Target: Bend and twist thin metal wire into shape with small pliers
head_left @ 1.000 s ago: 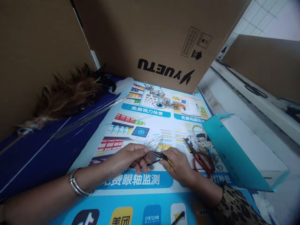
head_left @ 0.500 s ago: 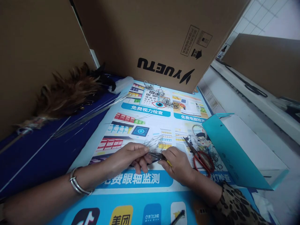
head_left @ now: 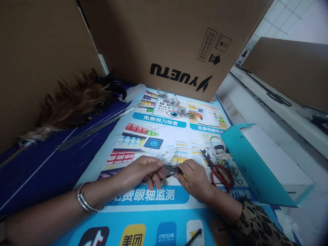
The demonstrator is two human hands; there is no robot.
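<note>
On the poster (head_left: 164, 120), the left hand (head_left: 142, 171) is pinching thin wire (head_left: 169, 156) and the right hand (head_left: 196, 179) is gripping small pliers (head_left: 172, 168); pinching close to the tips is probably steadying it

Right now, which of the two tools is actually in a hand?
The yellow-handled pliers, gripped in the right hand, tips meeting the thin wire pinched by the left hand. The red-handled scissors lie loose on the poster beside it.
</note>
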